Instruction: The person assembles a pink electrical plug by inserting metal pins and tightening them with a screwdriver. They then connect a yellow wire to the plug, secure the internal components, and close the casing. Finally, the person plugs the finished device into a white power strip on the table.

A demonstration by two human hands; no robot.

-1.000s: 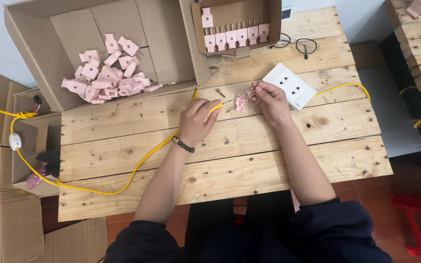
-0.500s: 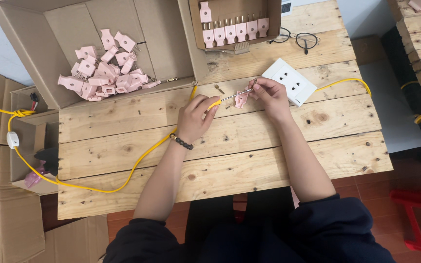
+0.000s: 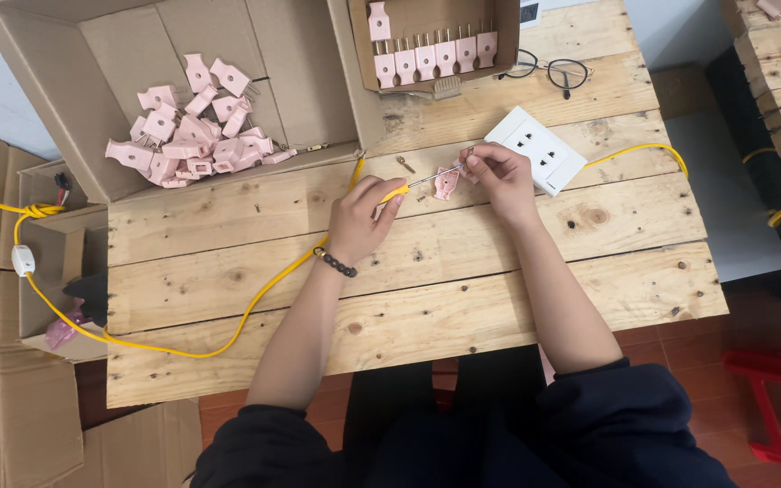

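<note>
My left hand (image 3: 361,215) grips the end of a yellow cable (image 3: 255,303) over the wooden pallet table (image 3: 427,280); bare wire strands stick out of the cable tip toward the right. My right hand (image 3: 497,173) pinches those strands and touches a pink plug shell (image 3: 446,183) that lies on the boards between the hands. A small brass pin (image 3: 405,164) lies just beyond the left hand. A white socket plate (image 3: 536,151) rests right beside the right hand.
An open cardboard box (image 3: 119,54) at the back left holds a heap of pink plug shells (image 3: 192,126). A smaller box (image 3: 436,45) holds a row of finished plugs. Black glasses (image 3: 549,68) lie behind the socket plate. Another yellow cable (image 3: 644,149) runs off right.
Both hands stay at the same spot on the table. The right hand's fingers have shifted slightly on the wire strands above the pink shell.
</note>
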